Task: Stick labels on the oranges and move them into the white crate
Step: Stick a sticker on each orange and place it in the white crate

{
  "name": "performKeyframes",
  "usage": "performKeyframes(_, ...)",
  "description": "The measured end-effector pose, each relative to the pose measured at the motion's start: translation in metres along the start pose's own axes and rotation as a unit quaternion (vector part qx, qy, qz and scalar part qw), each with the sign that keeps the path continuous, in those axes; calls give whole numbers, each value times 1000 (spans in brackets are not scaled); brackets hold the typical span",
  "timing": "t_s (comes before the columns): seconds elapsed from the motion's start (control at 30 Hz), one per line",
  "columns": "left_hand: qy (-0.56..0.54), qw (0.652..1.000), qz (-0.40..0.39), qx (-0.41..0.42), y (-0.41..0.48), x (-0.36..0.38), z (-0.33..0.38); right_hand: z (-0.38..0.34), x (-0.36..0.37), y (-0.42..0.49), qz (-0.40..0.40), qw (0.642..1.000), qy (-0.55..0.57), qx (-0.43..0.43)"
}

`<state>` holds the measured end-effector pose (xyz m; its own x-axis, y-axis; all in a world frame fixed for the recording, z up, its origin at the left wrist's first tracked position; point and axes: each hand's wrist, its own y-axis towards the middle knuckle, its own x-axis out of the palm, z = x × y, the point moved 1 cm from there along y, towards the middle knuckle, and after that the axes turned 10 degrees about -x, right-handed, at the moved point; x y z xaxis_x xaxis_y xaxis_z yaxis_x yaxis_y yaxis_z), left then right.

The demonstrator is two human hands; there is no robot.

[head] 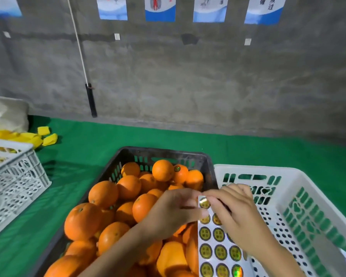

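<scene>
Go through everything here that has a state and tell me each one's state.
Black crate: heaped with oranges.
Right white crate: no oranges visible inside.
Label sheet: held up, many labels left.
Left hand: pinches the sheet.
Right hand: pinches its top edge.
Back orange: already labelled.

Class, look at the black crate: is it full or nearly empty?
Full: oranges fill the black crate, heaped about to its rim.
</scene>
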<state>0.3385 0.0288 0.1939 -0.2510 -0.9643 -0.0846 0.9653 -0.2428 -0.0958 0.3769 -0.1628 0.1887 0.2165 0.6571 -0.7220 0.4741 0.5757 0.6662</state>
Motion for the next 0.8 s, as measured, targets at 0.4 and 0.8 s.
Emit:
performKeyframes(0.4, 136, 978, 157, -1, 1, 13, -17, 22, -10, -10, 31, 940, 234, 247)
performKeyframes(0.8, -35, 993, 52, -103, 4, 28, -23, 13, -4, -6, 91, 898, 349, 252)
